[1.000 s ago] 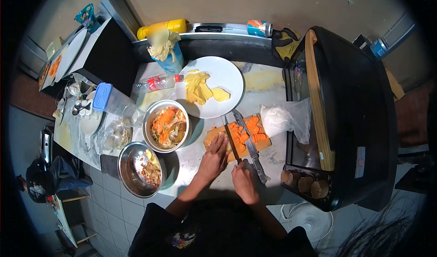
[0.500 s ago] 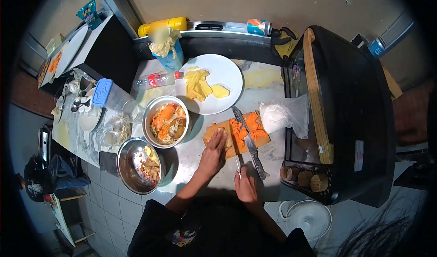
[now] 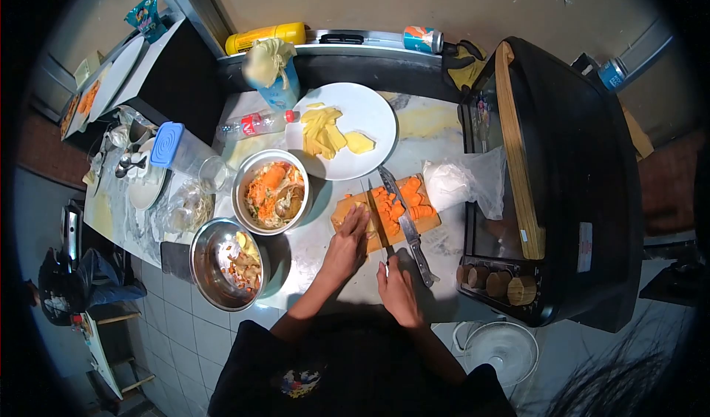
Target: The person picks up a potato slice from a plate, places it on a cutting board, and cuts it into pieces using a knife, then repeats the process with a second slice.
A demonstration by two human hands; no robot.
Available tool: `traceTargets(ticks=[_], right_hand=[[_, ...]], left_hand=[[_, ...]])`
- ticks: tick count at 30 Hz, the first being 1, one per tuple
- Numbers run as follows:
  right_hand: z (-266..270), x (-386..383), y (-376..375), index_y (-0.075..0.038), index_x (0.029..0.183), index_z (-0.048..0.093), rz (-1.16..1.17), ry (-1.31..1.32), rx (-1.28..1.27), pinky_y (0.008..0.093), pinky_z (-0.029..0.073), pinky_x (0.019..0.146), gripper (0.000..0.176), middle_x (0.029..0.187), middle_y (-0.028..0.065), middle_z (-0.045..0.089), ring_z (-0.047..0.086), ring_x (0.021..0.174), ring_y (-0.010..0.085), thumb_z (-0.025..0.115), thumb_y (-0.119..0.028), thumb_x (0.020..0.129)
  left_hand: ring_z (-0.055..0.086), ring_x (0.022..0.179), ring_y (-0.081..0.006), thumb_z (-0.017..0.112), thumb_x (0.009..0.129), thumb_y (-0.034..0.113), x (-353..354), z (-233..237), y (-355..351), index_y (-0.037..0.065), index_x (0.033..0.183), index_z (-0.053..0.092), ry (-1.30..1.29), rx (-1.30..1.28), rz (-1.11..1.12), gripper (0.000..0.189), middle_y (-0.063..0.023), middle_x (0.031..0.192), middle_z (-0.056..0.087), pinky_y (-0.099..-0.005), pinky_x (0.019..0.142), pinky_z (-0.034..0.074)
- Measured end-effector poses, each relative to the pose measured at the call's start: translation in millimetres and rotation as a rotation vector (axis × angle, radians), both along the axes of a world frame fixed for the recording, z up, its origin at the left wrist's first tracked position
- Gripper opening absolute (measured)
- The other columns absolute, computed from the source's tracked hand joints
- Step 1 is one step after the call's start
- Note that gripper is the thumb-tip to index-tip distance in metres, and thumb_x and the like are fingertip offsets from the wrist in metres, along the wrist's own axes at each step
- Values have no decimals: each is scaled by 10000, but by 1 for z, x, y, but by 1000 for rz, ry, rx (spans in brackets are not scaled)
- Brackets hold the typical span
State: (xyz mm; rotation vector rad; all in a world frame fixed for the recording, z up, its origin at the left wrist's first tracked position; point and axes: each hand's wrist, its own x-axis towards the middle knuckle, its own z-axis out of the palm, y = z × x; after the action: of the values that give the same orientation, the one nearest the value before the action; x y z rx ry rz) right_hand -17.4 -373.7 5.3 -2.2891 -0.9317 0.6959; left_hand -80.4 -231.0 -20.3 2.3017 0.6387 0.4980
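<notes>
My left hand (image 3: 346, 248) presses down on a pale yellow potato piece (image 3: 369, 225), mostly hidden under its fingers, at the left end of a wooden cutting board (image 3: 343, 211). In my right hand (image 3: 399, 290) is a kitchen knife (image 3: 376, 211), its blade reaching over the board just right of the potato. Chopped orange carrot (image 3: 390, 208) lies on the board's right half. A second, dark-handled knife (image 3: 409, 232) rests across the carrot, its handle past the board's near edge. Behind the board, a white plate (image 3: 377, 125) carries yellow potato slices (image 3: 322, 132).
Left of the board stand a white pot (image 3: 238, 202) of shredded vegetables and a steel bowl (image 3: 203, 280) of peelings. A bag of white powder (image 3: 447, 185) and a black oven (image 3: 569, 188) are at the right. A plastic bottle (image 3: 255, 125) lies behind the pot.
My right hand has moved slightly forward, and the knife blade now extends farther toward the board's far edge. My left hand stays on the potato. The view has shifted a little.
</notes>
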Motion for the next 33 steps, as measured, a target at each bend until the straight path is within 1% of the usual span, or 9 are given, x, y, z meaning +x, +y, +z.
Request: traceTargets(ticks=[6, 9, 15, 18, 20, 26, 27, 29, 33], right_hand=[[-3, 0, -1, 32, 1023, 476, 29, 3, -25, 572, 399, 659, 270, 733, 323, 558, 532, 721, 500, 456, -221, 931], [-4, -3, -2, 35, 1046, 488, 12, -52, 45, 566, 405, 640, 281, 700, 315, 557, 536, 682, 494, 453, -219, 932], [4, 1, 1, 51, 1071, 487, 75, 13, -80, 550, 420, 624, 309, 650, 299, 556, 549, 653, 488, 426, -222, 940], [1, -1, 1, 61, 1057, 485, 71, -22, -98, 546, 428, 625, 314, 659, 301, 561, 556, 664, 487, 410, -223, 946], [-7, -1, -1, 28, 1009, 489, 99, -111, -94, 520, 467, 601, 271, 648, 272, 576, 588, 684, 471, 399, -222, 955], [-4, 7, 6, 24, 920, 500, 92, -64, -229, 493, 485, 589, 264, 688, 253, 594, 609, 689, 430, 432, -231, 940], [-5, 7, 6, 24, 920, 500, 91, -61, -234, 493, 485, 589, 264, 688, 253, 594, 609, 689, 430, 432, -231, 940], [-8, 9, 7, 44, 933, 482, 55, 5, -194, 542, 454, 638, 271, 720, 289, 583, 582, 725, 470, 442, -223, 934], [-17, 8, 15, 38, 919, 481, 48, -49, -136, 539, 460, 631, 259, 733, 287, 588, 587, 727, 463, 441, -217, 935]], left_hand=[[338, 1282, -408, 550, 823, 6, 0, -2, -1, -39, 1290, 431, 5, 6, -7, 484, -231, 1377, 368, -425, 978, 410], [336, 1283, -409, 550, 822, 4, 0, -1, 0, -46, 1287, 430, 13, 10, -15, 483, -232, 1381, 363, -422, 981, 406], [337, 1283, -406, 552, 814, -6, 1, 5, -1, -63, 1270, 441, 30, 19, -15, 473, -236, 1375, 369, -421, 984, 402], [339, 1282, -404, 553, 808, -13, 2, 3, -1, -67, 1263, 446, 34, 14, -9, 470, -240, 1371, 375, -419, 986, 401], [342, 1281, -403, 552, 806, -16, 4, 2, 0, -68, 1261, 447, 35, 16, -8, 470, -241, 1369, 376, -418, 987, 401], [372, 1264, -398, 561, 792, -24, 5, 2, 1, -66, 1237, 478, 37, 14, 1, 455, -236, 1367, 384, -413, 983, 410], [377, 1262, -396, 565, 788, -25, 5, 2, 1, -61, 1234, 484, 44, 15, 5, 455, -228, 1366, 390, -413, 982, 411], [382, 1260, -393, 568, 784, -26, 6, 2, 1, -57, 1231, 490, 51, 12, 13, 455, -221, 1364, 396, -413, 981, 413], [387, 1260, -383, 568, 784, -26, 6, 1, 3, -45, 1240, 488, 54, 24, 16, 464, -203, 1362, 410, -408, 970, 423]])
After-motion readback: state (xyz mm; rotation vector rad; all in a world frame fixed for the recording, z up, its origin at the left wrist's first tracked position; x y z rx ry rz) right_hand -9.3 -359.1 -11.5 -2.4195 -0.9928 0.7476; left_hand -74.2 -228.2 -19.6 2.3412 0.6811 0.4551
